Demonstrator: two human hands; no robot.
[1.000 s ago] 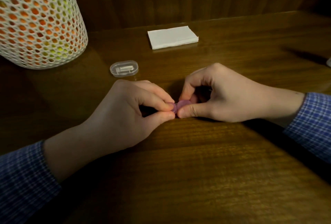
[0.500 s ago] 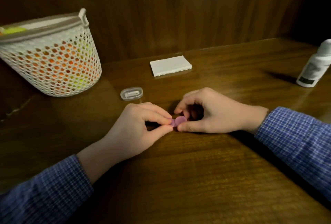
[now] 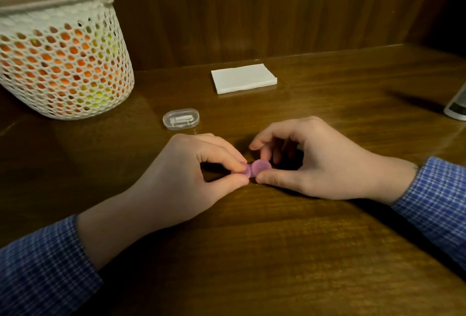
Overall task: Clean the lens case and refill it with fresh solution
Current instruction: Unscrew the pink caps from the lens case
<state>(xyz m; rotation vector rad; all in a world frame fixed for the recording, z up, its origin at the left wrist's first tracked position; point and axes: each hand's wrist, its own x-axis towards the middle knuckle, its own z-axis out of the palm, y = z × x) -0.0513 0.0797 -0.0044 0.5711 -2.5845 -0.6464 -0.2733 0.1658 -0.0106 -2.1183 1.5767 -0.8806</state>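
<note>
Purple piece: the lens case (image 3: 256,168), two round lobes side by side, lies low on the wooden table (image 3: 252,252) between my hands, and I place everything else from it.
My left hand (image 3: 184,177): just left of the case, forefinger and thumb curled and pinching the case's left lobe.
My right hand (image 3: 312,161): just right of the case, thumb lying along the table against the near edge of the right lobe, fingers bent over its far side; I cannot tell for sure how firmly they press, but thumb and fingers close round that lobe.
My sleeves: blue checked cloth, one at each wrist, toward me from the case on both sides.
Clear box (image 3: 181,119): a small oval plastic container with white bits inside, beyond the case and a little to its left, apart from my left hand.
White pad (image 3: 243,78): a flat folded stack of tissue, farther beyond the case, near the wooden back wall.
Basket (image 3: 63,63): white and holed, with orange and yellow showing through, well left of the case and beyond it.
Bottle (image 3: 457,106): only a white base with a dark label, well right of the case at the frame's edge.
</note>
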